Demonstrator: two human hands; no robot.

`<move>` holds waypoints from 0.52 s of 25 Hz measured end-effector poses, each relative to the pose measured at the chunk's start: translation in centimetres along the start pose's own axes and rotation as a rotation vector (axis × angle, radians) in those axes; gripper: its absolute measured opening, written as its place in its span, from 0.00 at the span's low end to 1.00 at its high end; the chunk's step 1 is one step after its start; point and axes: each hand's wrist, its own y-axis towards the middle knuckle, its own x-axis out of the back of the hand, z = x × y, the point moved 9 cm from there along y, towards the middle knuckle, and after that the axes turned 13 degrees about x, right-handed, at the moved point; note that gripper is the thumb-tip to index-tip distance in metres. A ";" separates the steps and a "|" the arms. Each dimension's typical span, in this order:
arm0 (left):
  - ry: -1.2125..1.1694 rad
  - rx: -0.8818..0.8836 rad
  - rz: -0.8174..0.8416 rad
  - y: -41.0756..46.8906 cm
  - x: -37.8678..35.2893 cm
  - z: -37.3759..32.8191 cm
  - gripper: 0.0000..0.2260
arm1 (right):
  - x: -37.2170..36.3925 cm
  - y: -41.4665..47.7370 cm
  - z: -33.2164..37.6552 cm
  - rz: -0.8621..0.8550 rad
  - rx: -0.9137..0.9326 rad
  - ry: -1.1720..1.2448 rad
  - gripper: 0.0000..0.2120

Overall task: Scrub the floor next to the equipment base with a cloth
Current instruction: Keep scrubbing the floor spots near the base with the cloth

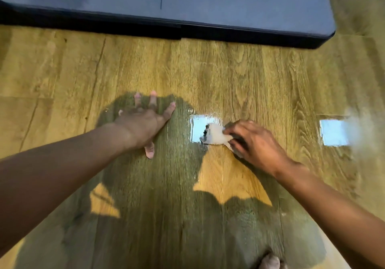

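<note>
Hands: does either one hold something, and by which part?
The right hand grips the pale cloth by one end. The left hand holds nothing; it rests flat on the wooden floor.

Wood floor (229, 70) under cloth (214, 136), equipment base (229, 3)

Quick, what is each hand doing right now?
Left hand: open, fingers spread, palm pressed flat on the wooden floor.
Right hand: closed, gripping the pale cloth against the floor.
</note>
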 end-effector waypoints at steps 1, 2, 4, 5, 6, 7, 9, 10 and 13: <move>0.001 0.000 0.004 0.0 0.0 0.0 0.64 | 0.3 0.9 -0.9 -0.003 0.036 0.008 0.11; 0.007 -0.002 0.008 0.0 0.1 0.0 0.64 | 1.1 2.6 -2.6 -0.015 0.026 -0.006 0.11; 0.022 -0.006 0.031 -0.4 0.2 -0.2 0.64 | 3.0 6.6 -7.3 -0.045 -0.089 -0.097 0.12; 0.029 -0.004 0.041 -0.6 0.3 -0.3 0.64 | 4.0 8.3 -9.3 -0.058 -0.144 -0.139 0.14; 0.039 -0.003 0.043 -0.8 0.5 -0.4 0.64 | 4.7 9.5 -10.8 -0.067 -0.184 -0.183 0.16; 0.048 -0.003 0.044 -1.0 0.7 -0.5 0.63 | 5.0 10.1 -11.3 -0.074 -0.209 -0.216 0.17; 0.051 -0.008 0.048 -1.3 0.9 -0.6 0.62 | 4.2 9.9 -10.2 -0.072 -0.182 -0.257 0.17; 0.048 -0.012 0.049 -1.3 1.0 -0.7 0.62 | 3.6 9.3 -9.2 -0.070 -0.135 -0.264 0.17; 0.071 -0.007 0.036 -1.1 0.8 -0.6 0.61 | 3.6 9.3 -9.6 -0.066 -0.056 -0.235 0.14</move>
